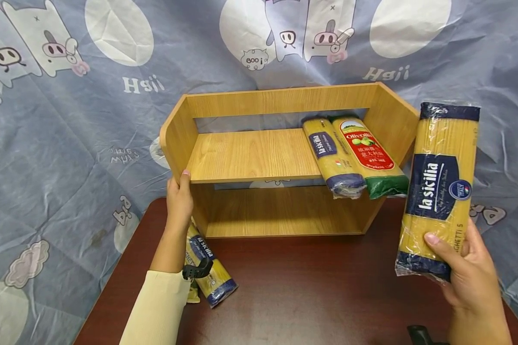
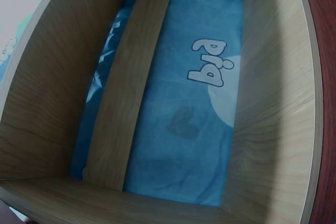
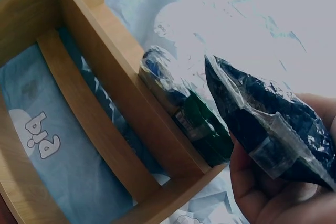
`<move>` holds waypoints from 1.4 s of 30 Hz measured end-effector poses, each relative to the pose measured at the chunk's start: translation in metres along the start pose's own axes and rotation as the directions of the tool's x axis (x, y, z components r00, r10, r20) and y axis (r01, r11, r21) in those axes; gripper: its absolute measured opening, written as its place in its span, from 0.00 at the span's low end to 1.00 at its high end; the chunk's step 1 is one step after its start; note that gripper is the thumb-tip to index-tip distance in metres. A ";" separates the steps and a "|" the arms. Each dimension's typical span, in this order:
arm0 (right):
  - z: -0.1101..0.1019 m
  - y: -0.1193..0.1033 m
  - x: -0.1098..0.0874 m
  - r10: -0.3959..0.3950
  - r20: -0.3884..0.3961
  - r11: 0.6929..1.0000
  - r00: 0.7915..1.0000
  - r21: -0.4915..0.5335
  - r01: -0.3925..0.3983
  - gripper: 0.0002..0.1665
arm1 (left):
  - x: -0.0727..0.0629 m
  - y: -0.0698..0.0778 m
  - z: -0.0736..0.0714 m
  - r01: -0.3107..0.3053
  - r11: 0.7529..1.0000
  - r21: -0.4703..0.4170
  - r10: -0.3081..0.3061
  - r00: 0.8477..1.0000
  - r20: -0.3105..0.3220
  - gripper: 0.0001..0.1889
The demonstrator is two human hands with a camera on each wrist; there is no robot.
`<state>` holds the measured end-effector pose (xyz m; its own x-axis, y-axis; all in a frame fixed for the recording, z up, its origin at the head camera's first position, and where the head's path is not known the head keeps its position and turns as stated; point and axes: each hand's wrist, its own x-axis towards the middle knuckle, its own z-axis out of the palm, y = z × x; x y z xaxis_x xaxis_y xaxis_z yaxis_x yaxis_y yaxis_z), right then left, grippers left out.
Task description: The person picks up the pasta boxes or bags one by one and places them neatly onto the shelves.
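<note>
My right hand [image 1: 470,268] holds a pack of spaghetti [image 1: 440,187] by its lower end, thumb across the front. The pack stands nearly upright in the air, right of a two-tier wooden shelf [image 1: 250,155]. In the right wrist view, its dark wrapper end [image 3: 273,135] shows in the fingers. My left hand [image 1: 180,199] grips the shelf's left side panel, thumb at the front edge; its other fingers are mostly hidden. On the upper tier's right side, another spaghetti pack [image 1: 338,165] lies beside a red-and-green-labelled pasta pack [image 1: 369,148].
On the dark red table [image 1: 302,287], a spaghetti pack [image 1: 216,275] lies left of the shelf, partly behind my left arm, with another yellowish pack [image 1: 193,293] beneath it. A patterned blue-grey cloth [image 1: 90,120] hangs behind. A black object [image 1: 419,334] shows at the bottom right.
</note>
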<state>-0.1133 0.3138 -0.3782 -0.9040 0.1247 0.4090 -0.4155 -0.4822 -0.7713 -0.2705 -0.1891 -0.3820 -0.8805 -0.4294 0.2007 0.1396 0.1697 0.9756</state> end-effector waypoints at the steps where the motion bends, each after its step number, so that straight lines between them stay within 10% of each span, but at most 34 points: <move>1: 0.002 0.001 -0.001 0.004 0.007 1.000 1.000 -0.010 -0.004 0.40 | 0.000 0.000 0.000 -0.004 1.000 0.001 0.004 1.000 -0.001 0.29; 42: 0.073 0.034 -0.002 0.228 0.105 0.931 0.968 -0.315 -0.185 0.43 | -0.001 0.000 -0.001 -0.007 1.000 0.024 0.007 1.000 -0.002 0.30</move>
<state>-0.1184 0.2335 -0.3698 -0.9591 -0.0808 0.2712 -0.2510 -0.1991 -0.9473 -0.2695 -0.1894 -0.3816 -0.8788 -0.4295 0.2077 0.1350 0.1936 0.9717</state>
